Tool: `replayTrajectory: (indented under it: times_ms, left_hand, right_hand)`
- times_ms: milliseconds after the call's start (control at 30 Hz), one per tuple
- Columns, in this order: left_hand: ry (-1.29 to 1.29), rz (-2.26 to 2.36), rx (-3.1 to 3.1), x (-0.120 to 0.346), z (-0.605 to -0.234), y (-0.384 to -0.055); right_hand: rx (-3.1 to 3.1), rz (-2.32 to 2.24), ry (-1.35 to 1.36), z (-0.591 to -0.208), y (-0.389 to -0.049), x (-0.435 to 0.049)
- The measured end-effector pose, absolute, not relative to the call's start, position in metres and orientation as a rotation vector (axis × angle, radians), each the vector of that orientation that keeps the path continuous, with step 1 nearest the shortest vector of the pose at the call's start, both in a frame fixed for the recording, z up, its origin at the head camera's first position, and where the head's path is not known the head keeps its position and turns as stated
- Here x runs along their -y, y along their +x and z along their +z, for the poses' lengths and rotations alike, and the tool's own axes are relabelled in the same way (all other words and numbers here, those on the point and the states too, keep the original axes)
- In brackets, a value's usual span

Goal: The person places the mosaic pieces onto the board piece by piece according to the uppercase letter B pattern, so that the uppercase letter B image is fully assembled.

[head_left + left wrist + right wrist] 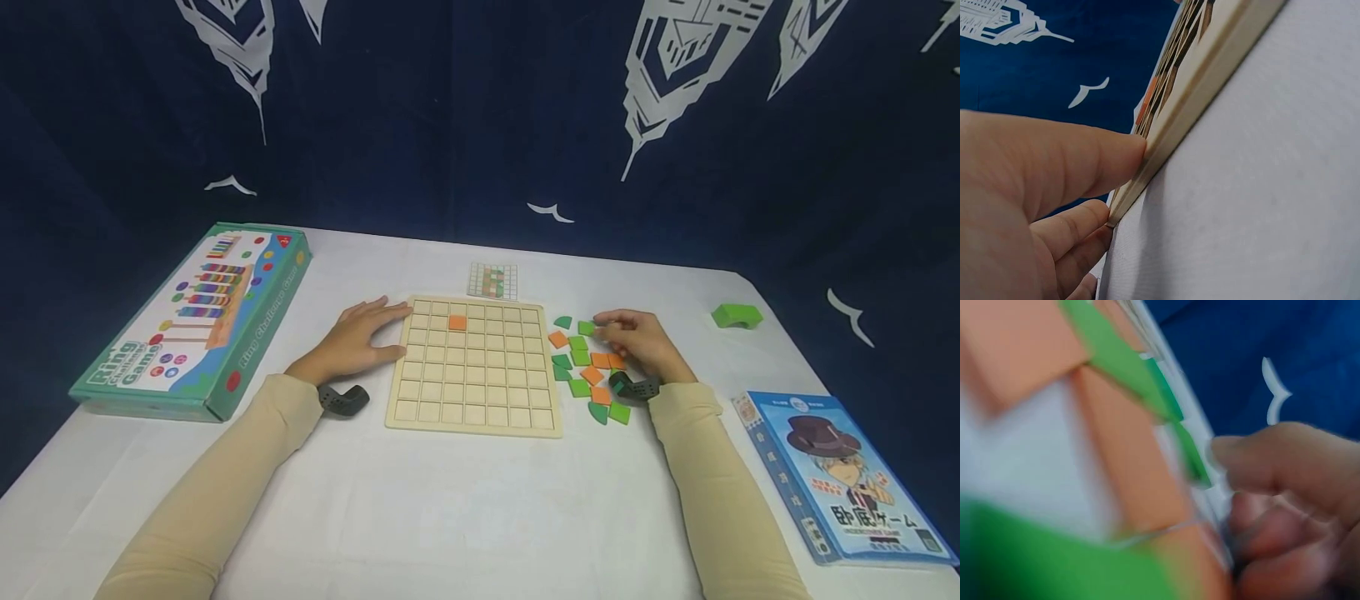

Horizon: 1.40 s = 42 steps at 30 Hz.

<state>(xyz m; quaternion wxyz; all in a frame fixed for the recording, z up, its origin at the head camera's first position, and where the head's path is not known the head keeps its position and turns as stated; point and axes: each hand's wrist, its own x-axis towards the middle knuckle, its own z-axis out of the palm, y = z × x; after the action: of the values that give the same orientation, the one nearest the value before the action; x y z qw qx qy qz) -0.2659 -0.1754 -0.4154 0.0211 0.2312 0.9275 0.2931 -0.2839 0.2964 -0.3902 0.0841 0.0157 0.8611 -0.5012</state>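
Observation:
A pale wooden grid board lies flat on the table, with one orange square tile in an upper cell. My left hand rests at the board's left edge, thumb and fingers spread. Up close in the left wrist view, the thumb touches the board's rim. To the right of the board, my right hand hovers by a green square tile, its fingertips right at the tile's side. No tile shows between its fingers in the blurred right wrist view.
Loose tiles lie right of the board: orange squares, green squares and dark green rounded pieces. A pattern card sits behind the board. Boxed games flank the table, one green, one blue. A green arched block stands far right.

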Motion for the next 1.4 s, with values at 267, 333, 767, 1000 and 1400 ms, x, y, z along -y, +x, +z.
replayTrajectory:
  times_ms: [267, 333, 767, 1000, 1400]
  left_hand:
    - [0.722, 0.902, -2.88, 0.175, -0.415, -0.266]
    - [0.718, 0.903, -2.88, 0.175, -0.416, -0.267]
    - [0.713, 0.909, -2.883, 0.175, -0.416, -0.267]
    - [0.71, 0.907, -2.886, 0.176, -0.417, -0.267]
    - [0.703, 0.904, -2.885, 0.175, -0.416, -0.267]
  right_hand:
    - [-2.614, -1.414, 0.076, -0.39, -0.284, -0.291]
    - [-2.619, -1.402, 0.098, -0.39, -0.284, -0.29]
    - [-2.631, -1.474, 0.043, -0.39, -0.283, -0.293]
    - [-2.608, -1.5, -0.022, -0.384, -0.284, -0.295]
    - [-2.573, -1.554, -0.033, -0.365, -0.28, -0.278]
